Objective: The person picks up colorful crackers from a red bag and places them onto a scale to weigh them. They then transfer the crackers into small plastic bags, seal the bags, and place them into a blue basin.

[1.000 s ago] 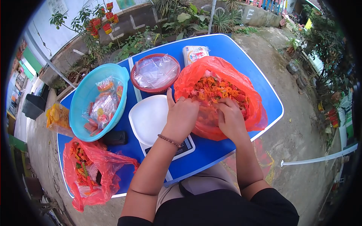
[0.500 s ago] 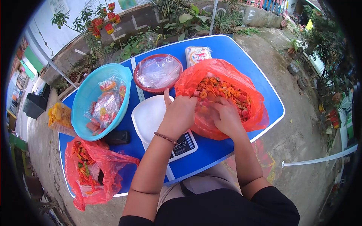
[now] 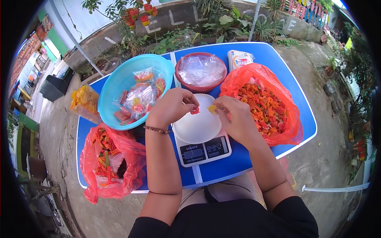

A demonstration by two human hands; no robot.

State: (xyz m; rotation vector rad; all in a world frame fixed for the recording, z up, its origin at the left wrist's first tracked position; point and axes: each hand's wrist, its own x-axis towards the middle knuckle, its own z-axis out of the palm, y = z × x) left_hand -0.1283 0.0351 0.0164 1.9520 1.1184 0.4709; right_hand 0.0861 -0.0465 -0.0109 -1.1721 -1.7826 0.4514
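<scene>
My left hand (image 3: 170, 108), a beaded bracelet at its wrist, pinches a small red piece (image 3: 195, 110) over the left part of the white scale's round plate (image 3: 197, 127). Over the plate's right side, my right hand (image 3: 234, 115) holds a small yellow piece (image 3: 212, 108) between thumb and fingers. The scale's dark panel (image 3: 204, 150) faces me. Right of my right hand stands an open red plastic bag (image 3: 293, 119) full of orange and red snack pieces (image 3: 264, 107).
A turquoise basket (image 3: 107, 99) with small packets stands left, beside a bag of yellow snacks (image 3: 85, 102). A second red bag (image 3: 133, 158) lies front left. Behind the scale are a red basket (image 3: 200, 88) of clear bags and a white pack (image 3: 240, 58).
Both hands have left the large red bag and moved left over the scale, now holding small pieces. The camera view has shifted, so the table sits further right.
</scene>
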